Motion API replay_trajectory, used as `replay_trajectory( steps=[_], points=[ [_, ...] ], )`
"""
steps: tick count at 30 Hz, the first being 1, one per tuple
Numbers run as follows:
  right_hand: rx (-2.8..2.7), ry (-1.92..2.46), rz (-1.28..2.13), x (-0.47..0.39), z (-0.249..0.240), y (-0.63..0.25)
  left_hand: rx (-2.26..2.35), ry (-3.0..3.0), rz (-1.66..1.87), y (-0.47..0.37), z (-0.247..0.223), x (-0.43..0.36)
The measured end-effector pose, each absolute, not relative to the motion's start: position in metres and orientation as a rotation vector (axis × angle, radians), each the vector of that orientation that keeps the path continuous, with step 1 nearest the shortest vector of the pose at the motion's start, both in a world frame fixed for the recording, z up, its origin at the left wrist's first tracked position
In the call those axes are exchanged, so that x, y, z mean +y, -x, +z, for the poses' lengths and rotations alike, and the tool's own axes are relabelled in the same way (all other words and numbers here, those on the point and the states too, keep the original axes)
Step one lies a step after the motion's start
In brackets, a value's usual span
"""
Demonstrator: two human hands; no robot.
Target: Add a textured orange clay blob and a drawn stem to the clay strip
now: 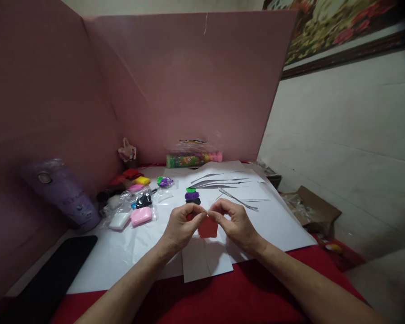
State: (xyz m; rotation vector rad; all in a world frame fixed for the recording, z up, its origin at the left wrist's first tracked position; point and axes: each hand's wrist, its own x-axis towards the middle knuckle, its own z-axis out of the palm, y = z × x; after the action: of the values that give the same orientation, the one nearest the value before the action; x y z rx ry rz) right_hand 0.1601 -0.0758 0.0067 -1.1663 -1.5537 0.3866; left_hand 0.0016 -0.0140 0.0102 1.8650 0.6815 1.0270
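A flat red piece of modelling clay (208, 228) hangs between my hands above the paper. My left hand (185, 223) pinches its top edge with thumb and index finger. From the other side my right hand (235, 222) pinches the same edge, and the fingertips of both hands nearly meet. Just beyond them lies a row of small clay pieces: green (191, 190), purple (192, 196) and black (193, 201), the last partly hidden by my left hand. A small white sheet (196, 265) lies below my hands.
Bagged clay (141, 216) in several colours is heaped at left, beside a purple bottle (67, 195) and a black phone-like slab (59, 274). Thin metal tools (238, 199) lie right of centre, before cut paper sheets (222, 177). A cardboard box (319, 209) stands at right.
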Motion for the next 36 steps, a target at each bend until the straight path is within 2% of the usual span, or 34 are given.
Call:
replay_trajectory(
  steps=[6, 13, 21, 27, 32, 36],
  points=[
    [-1.581, 1.182, 0.382, -0.08, 0.011, -0.159, 0.673, -1.836, 0.945, 0.002, 0.01, -0.008],
    [-1.495, 1.168, 0.559, -0.073, 0.006, -0.166, 0.751, -1.82, 1.034, 0.005, 0.015, -0.005],
    [-1.465, 1.187, 0.525, -0.07, 0.004, -0.17, 0.772, -1.626, 0.971, 0.005, 0.019, -0.006],
    [-1.188, 1.353, 0.24, -0.066, 0.007, -0.185, 0.595, -1.128, 1.032, 0.008, 0.02, 0.007],
    [-1.083, 1.478, 0.151, -0.056, 0.004, -0.204, 0.518, -1.049, 0.925, 0.011, 0.022, 0.01],
    [-1.155, 1.77, 0.113, -0.048, -0.001, -0.213, 0.481, -1.1, 0.825, 0.011, 0.021, 0.007]
  ],
)
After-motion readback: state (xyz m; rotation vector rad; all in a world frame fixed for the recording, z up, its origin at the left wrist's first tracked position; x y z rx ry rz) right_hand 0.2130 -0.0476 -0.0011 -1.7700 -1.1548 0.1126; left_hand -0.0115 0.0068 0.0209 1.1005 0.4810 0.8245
